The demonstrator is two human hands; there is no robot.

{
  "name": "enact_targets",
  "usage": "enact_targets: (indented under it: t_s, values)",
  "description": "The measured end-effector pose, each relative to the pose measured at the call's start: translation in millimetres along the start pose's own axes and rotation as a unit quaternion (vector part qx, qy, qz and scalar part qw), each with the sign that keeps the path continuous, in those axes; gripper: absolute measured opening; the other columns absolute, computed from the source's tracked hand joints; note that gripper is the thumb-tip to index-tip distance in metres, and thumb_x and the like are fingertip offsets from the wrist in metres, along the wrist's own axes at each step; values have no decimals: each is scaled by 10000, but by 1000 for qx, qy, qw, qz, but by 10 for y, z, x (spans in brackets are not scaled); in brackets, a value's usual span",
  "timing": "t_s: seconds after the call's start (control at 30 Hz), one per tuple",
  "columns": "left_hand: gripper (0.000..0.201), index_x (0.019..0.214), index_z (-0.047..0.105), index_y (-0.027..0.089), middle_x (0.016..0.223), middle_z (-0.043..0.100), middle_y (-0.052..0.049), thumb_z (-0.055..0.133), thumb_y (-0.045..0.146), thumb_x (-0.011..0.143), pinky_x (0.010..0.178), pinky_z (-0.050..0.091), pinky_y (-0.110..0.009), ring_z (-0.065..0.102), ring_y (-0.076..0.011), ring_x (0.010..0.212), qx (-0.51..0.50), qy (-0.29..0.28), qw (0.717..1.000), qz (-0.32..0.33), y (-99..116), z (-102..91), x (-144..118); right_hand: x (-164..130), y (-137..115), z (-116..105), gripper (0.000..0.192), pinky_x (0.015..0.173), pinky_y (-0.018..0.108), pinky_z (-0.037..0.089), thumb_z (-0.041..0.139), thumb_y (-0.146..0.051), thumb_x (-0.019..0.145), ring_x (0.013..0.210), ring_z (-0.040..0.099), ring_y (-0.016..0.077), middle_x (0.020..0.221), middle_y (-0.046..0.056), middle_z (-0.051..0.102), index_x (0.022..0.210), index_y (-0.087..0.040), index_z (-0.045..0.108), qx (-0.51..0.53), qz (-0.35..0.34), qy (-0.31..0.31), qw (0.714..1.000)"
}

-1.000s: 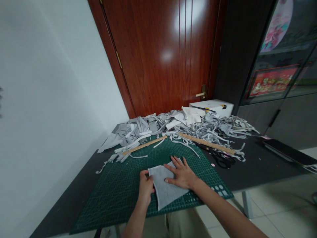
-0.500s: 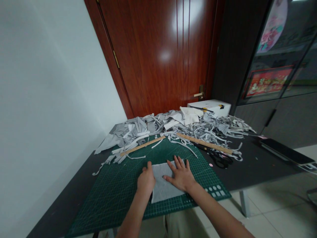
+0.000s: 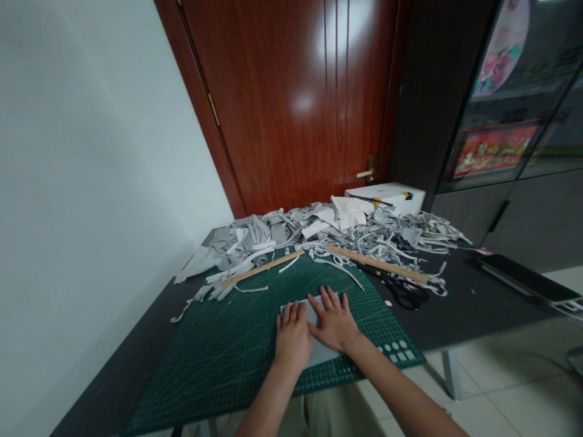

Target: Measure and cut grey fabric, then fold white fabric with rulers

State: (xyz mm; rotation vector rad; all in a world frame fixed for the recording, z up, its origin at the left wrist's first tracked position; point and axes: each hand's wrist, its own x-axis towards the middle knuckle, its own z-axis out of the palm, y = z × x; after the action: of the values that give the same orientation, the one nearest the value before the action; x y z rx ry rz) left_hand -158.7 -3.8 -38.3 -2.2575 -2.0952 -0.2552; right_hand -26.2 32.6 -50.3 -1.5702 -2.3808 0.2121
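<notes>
No text, brand or number can be read; the cutting mat bears pale grid lines and, at its corner nearest the scissors, small white marks too blurred to make out.

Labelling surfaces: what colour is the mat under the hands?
Dark green mat with a pale grid, head view.

You are in a room of a home, set up as a small sewing or craft corner. A dark bench stands against a polished wooden door with a brass handle. Right of the door, a dark glass-fronted cabinet shows framed pictures. Before the door, the bench carries a green cutting mat, fabric scraps, wooden rulers and scissors.
</notes>
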Motion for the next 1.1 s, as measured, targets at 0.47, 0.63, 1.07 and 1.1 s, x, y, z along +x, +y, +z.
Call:
enact_targets:
  t_s: [0.47,0.63,1.07,1.1]
  values:
    - [612,1399,440,179,1449,407,-122,394,532,901,1062,84,-635,256,-474,1323,88,33,992,-81,-148,-41,-88,-31,71,-52,739,1114,543,24,216,-582,914,1424,146,272,1542,136,199,1466,-93,260,4,48,0,999]
    - [568,1406,423,166,1465,378,-131,349,477,936,1059,104,-642,193,-403,1375,69,5,995,-72,-239,-80,-58,-39,109,-58,792,1115,525,57,216,-634,894,1422,144,287,1544,140,201,1469,-91,255,1,82,0,997]
    - [115,856,671,143,830,658,-46,654,144,743,716,412,-242,606,-185,819,-150,-98,980,-89,-660,-203,592,-29,118,-37,788,1120,496,56,209,-631,897,1420,153,283,1539,139,228,1467,-89,264,1,80,5,997]
    - [85,794,665,146,759,647,-24,678,150,711,662,403,-231,604,-174,754,-166,-109,975,-97,-691,-189,646,-28,118,-37,787,1121,495,53,208,-630,897,1420,149,282,1541,136,226,1468,-91,262,0,80,4,997]
